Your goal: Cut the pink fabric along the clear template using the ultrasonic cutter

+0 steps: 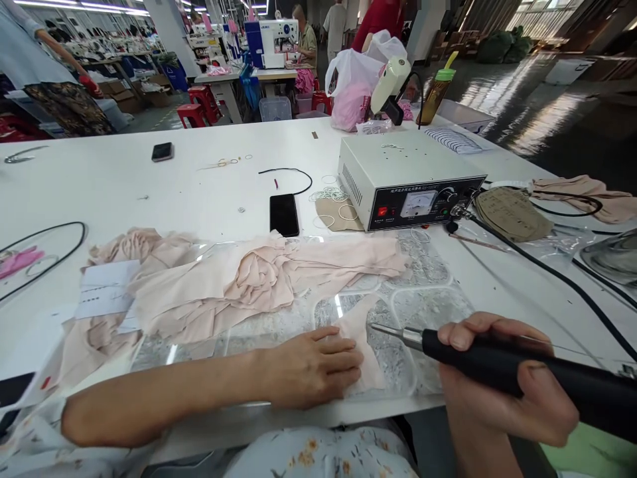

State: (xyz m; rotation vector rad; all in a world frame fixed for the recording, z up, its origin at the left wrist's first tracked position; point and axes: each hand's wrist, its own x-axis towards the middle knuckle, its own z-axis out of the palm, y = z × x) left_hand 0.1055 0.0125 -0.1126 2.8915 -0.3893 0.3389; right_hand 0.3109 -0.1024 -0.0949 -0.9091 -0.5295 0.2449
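My left hand (pixel 318 366) lies flat, fingers stretched out, on a small pale pink fabric piece (pixel 369 352). Beneath that piece is a clear plastic sheet (pixel 423 305) with a grey mottled pattern. Wrapped in my right hand (pixel 502 378) is a black handheld ultrasonic cutter (pixel 478 358) with a pointed metal tip. Its tip points left, close to the fabric's right edge; whether it touches is unclear. Beyond my left hand lies a heap of pale pink fabric pieces (pixel 263 272), with a white paper slip (pixel 107 289) on its left part.
A control box (pixel 413 176) with a dial stands behind the sheet, a black cable (pixel 552 272) running to the right. A phone (pixel 283 214), scissors (pixel 221 162), a drink bottle (pixel 438 93) and brown patterns (pixel 515 214) lie or stand around. Other people and sewing machines (pixel 279 40) are farther back.
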